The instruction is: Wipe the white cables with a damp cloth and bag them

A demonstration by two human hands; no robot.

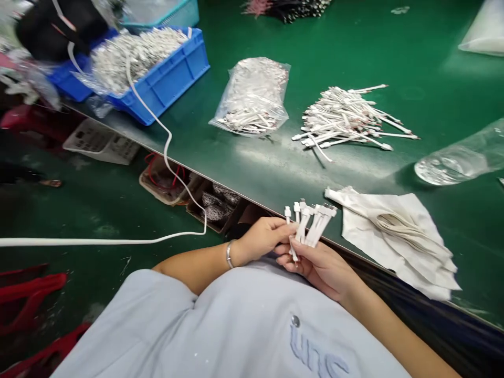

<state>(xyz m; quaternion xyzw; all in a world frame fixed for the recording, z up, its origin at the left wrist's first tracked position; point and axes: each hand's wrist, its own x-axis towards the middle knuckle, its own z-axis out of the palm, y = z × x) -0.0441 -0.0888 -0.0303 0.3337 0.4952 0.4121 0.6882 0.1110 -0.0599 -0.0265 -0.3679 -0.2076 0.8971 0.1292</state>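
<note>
My right hand (323, 266) is closed around a small bunch of short white charging cables (315, 224), their metal-tipped plugs fanned out and pointing away from me. My left hand (264, 239), with a bracelet at the wrist, pinches a single white cable (288, 214) at the left side of the bunch. Its lower end sticks out below the fingers and shows a reddish tip. Both hands meet in front of my body at the table's near edge. Beyond them a loose pile of similar cables (346, 118) lies on the green table (354, 58).
Left of the pile lies a clear bag of cables (254, 97). A blue bin (169, 79) heaped with white parts stands farther left. A white cloth (397, 231) and a clear plastic container (452, 163) are at right. One long white cord (169, 142) hangs off the table edge.
</note>
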